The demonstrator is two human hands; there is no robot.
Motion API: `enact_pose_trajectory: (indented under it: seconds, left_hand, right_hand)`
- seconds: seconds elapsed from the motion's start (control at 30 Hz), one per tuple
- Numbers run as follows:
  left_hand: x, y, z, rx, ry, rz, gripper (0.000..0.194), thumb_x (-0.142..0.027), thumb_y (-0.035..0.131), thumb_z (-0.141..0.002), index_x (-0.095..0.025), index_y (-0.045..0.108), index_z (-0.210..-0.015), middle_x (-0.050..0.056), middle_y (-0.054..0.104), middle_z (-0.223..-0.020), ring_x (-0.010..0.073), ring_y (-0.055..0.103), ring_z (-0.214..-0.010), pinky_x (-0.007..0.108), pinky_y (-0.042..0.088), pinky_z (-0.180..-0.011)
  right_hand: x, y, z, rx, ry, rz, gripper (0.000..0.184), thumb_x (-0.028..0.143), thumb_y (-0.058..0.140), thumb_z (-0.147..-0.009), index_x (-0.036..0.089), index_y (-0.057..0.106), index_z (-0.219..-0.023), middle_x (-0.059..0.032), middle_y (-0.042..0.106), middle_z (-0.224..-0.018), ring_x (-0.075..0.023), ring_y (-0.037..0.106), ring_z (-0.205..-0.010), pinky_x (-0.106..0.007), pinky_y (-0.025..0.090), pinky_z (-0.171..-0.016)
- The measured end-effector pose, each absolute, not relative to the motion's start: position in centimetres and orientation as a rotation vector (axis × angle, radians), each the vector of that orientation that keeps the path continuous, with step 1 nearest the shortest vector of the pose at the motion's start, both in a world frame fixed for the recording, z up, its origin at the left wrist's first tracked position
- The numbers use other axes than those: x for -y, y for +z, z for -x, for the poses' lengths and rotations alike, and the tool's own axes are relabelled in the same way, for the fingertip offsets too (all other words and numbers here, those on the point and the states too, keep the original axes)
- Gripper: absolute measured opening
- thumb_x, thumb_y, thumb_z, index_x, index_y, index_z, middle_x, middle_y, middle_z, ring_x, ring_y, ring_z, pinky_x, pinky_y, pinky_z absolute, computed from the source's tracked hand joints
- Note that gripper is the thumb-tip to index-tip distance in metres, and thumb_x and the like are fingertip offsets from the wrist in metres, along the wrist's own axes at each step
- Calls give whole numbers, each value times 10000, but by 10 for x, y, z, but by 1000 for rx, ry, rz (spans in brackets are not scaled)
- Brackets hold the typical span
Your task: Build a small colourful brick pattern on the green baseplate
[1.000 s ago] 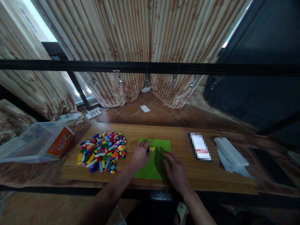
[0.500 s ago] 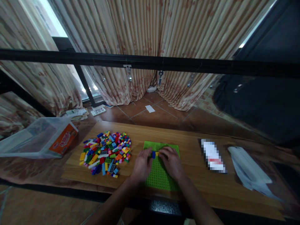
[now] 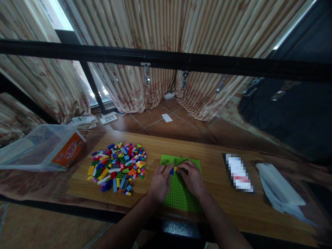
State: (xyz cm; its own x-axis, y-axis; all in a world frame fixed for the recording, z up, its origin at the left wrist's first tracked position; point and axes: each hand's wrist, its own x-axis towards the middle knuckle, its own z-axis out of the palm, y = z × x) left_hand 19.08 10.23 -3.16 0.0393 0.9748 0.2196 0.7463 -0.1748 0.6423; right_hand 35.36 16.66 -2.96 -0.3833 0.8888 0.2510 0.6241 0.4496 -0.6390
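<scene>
A green studded baseplate [image 3: 180, 193] lies flat on the wooden table in front of me. Both hands rest over its upper middle. My left hand [image 3: 160, 181] has its fingers curled against a small blue brick [image 3: 171, 170]. My right hand [image 3: 190, 178] pinches a small yellow brick [image 3: 175, 168] right beside the blue one. The two bricks touch each other on the plate, between my fingertips. A heap of several loose coloured bricks [image 3: 118, 166] lies to the left of the plate.
A clear plastic bin with an orange label [image 3: 44, 152] stands at the table's left end. A blurred card [image 3: 238, 173] and a white folded bag [image 3: 278, 190] lie to the right. A black bar [image 3: 166, 60] crosses the view; striped curtains hang behind.
My right hand has come up from the plate's lower right to meet the left hand at the bricks. The view has shifted a little; the hands stay together over the plate.
</scene>
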Motion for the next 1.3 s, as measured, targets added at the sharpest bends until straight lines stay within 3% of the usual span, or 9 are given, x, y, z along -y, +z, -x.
enact_pose_trajectory:
  seconds: [0.2, 0.47, 0.73, 0.87, 0.97, 1.17, 1.3]
  left_hand:
    - [-101, -28, -195, -1768, 655, -2115, 527, -92, 428, -806, -227, 506, -1310, 97, 541, -1130, 246, 499, -1057, 404, 445, -949]
    - [-105, -19, -207, -1856, 379, -2241, 491, -66, 388, -797, -125, 516, -1267, 146, 560, -1105, 292, 514, -1008, 433, 459, -882]
    - [-102, -6, -209, -1877, 382, -2256, 459, -47, 377, -780, -124, 536, -1203, 143, 571, -1078, 279, 530, -1018, 431, 460, -901]
    - [-97, -2, -201, -1811, 478, -2226, 604, -19, 426, -709, -114, 460, -1305, 159, 551, -1192, 265, 523, -1116, 404, 437, -982]
    - [-83, 4, -188, -1781, 710, -2157, 683, 6, 408, -710, -166, 382, -1371, 123, 506, -1299, 222, 489, -1203, 372, 423, -1025]
    - [-16, 8, -149, -1860, 1046, -1972, 311, -131, 411, -874, -193, 561, -1139, 98, 606, -1132, 201, 590, -1060, 350, 504, -931]
    - [28, -1, -125, -1989, 1088, -1854, 199, -173, 401, -906, -211, 589, -961, 70, 644, -979, 177, 632, -899, 298, 538, -791]
  right_hand:
    - [-172, -26, -353, 2177, 614, 1274, 99, 269, 609, -819, 253, 707, -815, -26, 628, -875, -190, 580, -883, -344, 449, -822]
    - [-175, -23, -351, 2212, 610, 1369, 77, 281, 653, -804, 256, 725, -791, -36, 605, -834, -196, 577, -852, -343, 455, -790]
    - [-172, -20, -350, 2254, 547, 1352, 108, 310, 642, -814, 268, 735, -851, -41, 607, -856, -194, 581, -867, -344, 463, -803]
    - [-165, -16, -354, 2154, 531, 1352, 290, 338, 647, -798, 227, 681, -1064, -74, 633, -1010, -221, 579, -994, -377, 467, -871]
    - [-154, -12, -363, 2058, 513, 1298, 293, 330, 560, -851, 226, 639, -1114, -72, 638, -1075, -217, 574, -1048, -398, 456, -922]
    - [-111, -9, -363, 2013, 557, 1180, 224, 292, 474, -903, 219, 655, -1013, -71, 651, -1025, -205, 597, -975, -386, 477, -887]
    - [-76, -8, -329, 2083, 613, 1101, 203, 256, 472, -912, 234, 663, -978, -59, 660, -981, -204, 601, -944, -380, 475, -863]
